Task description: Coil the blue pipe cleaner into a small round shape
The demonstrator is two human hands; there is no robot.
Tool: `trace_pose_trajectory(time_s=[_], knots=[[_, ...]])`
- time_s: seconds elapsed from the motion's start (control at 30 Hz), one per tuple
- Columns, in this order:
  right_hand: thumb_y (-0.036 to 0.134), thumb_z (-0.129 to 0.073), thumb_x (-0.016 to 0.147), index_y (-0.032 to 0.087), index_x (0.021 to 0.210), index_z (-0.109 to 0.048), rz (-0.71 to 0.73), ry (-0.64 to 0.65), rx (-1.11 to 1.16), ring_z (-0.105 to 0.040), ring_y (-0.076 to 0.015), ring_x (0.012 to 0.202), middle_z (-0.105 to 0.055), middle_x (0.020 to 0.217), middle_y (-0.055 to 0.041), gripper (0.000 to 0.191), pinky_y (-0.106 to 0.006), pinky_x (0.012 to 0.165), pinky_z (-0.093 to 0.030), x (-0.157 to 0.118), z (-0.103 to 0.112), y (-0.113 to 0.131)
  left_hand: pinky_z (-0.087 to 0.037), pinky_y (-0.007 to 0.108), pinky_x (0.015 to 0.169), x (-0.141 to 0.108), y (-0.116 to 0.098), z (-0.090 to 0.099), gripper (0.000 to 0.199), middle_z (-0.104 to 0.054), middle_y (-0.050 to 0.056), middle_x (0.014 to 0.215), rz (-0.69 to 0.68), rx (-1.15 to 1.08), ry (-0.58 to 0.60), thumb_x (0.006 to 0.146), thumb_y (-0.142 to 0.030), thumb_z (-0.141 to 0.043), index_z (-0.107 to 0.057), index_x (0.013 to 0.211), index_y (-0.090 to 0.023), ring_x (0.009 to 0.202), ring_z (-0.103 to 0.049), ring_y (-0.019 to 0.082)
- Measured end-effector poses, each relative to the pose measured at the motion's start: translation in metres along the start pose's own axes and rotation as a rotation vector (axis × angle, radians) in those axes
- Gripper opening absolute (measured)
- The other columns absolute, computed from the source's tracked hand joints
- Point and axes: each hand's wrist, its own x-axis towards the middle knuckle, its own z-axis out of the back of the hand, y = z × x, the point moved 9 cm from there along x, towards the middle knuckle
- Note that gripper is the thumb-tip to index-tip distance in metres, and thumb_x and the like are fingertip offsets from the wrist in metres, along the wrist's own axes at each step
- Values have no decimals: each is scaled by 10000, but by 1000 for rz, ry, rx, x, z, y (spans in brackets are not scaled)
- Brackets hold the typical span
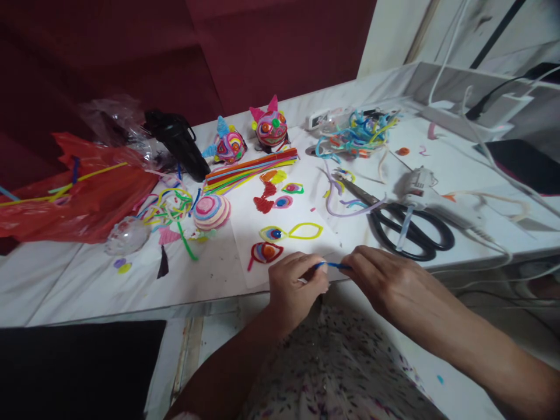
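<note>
A short blue pipe cleaner (pixel 335 265) stretches between my two hands at the table's front edge. My left hand (pixel 298 283) pinches one end between thumb and finger. The other end is in my right hand (pixel 380 277), its fingers closed over it. Just beyond lies a white sheet (pixel 245 251) with coiled pipe-cleaner shapes. Among them are a red-rimmed eye (pixel 266 252), a yellow-rimmed eye (pixel 273 234) and a bare yellow eye outline (pixel 306 231). Smaller eye pieces (pixel 283 202) and red coiled pieces (pixel 264 203) lie farther up.
Black-handled scissors (pixel 406 230) and a glue gun (pixel 417 186) lie right. Pipe-cleaner bundles (pixel 251 169), a blue-yellow tangle (pixel 367 134) and two decorated heads (pixel 270 125) stand behind. Leftward are a striped dome (pixel 212 212), a clear ball (pixel 128 235), a red bag (pixel 87 192) and a black bottle (pixel 177 140).
</note>
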Motion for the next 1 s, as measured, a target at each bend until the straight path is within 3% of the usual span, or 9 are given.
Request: trace_pose_trajectory(time_s=[0.1, 0.2, 0.3, 0.5, 0.63, 0.73, 0.83, 0.93, 1.0], knots=[[262, -500, 921, 184, 889, -611, -278, -97, 540, -602, -161, 643, -627, 753, -33, 140, -278, 565, -456, -2, -5, -27, -487, 356, 565, 0, 10, -4, 219, -624, -19, 522, 119, -139, 12, 815, -224, -556, -661, 637, -297, 504, -579, 179], [416, -694, 779, 195, 841, -635, -662, -214, 1152, -581, -138, 622, -633, 716, -7, 237, -267, 590, -463, -14, -36, -50, -478, 340, 524, -2, 16, -10, 198, -616, -22, 533, 210, -278, 26, 808, -242, -560, -674, 657, -303, 458, -566, 159], [439, -794, 660, 186, 795, -651, -838, -261, 1479, -553, -123, 581, -616, 613, 15, 320, -263, 596, -443, -21, -60, -50, -456, 326, 501, -1, 12, -10, 218, -604, -23, 526, 215, -281, 41, 804, -234, -555, -659, 622, -294, 446, -558, 151], [447, -817, 632, 158, 744, -672, -726, 4, 1355, -502, -116, 528, -596, 586, 7, 343, -267, 529, -401, -14, -53, -48, -455, 346, 588, 11, -7, 4, 297, -584, -4, 498, 7, 45, 28, 791, -187, -541, -570, 505, -264, 558, -578, 189], [491, -734, 721, 154, 794, -684, -622, 175, 1199, -467, -111, 552, -568, 615, 12, 349, -259, 520, -374, -10, -42, -47, -440, 337, 543, 14, -1, 11, 250, -579, -4, 519, 17, 68, -9, 810, -217, -536, -574, 568, -261, 526, -564, 176], [512, -666, 779, 168, 800, -684, -586, 95, 1083, -461, -114, 598, -574, 658, 5, 345, -250, 542, -371, -8, -32, -51, -434, 327, 516, 13, 7, 6, 252, -573, -14, 526, 94, -23, 38, 817, -206, -529, -567, 574, -258, 501, -564, 159], [500, -674, 774, 184, 799, -667, -627, -47, 1132, -526, -127, 629, -607, 682, -2, 317, -253, 577, -418, -10, -30, -55, -447, 329, 516, 12, 11, 0, 250, -582, -26, 526, 176, -149, 86, 813, -207, -535, -586, 576, -268, 484, -566, 152], [474, -675, 782, 196, 840, -683, -609, -53, 1173, -576, -147, 605, -650, 660, -14, 285, -274, 585, -455, -13, -38, -51, -481, 338, 536, 14, 13, 2, 233, -580, -39, 491, 247, -260, 54, 780, -206, -564, -613, 566, -281, 465, -553, 148], [437, -670, 792, 206, 828, -709, -554, -77, 1009, -607, -171, 637, -687, 691, -38, 237, -298, 610, -467, -14, -35, -51, -511, 344, 546, 13, 18, 0, 206, -575, -45, 471, 323, -371, 30, 760, -214, -585, -636, 575, -288, 450, -544, 146]])
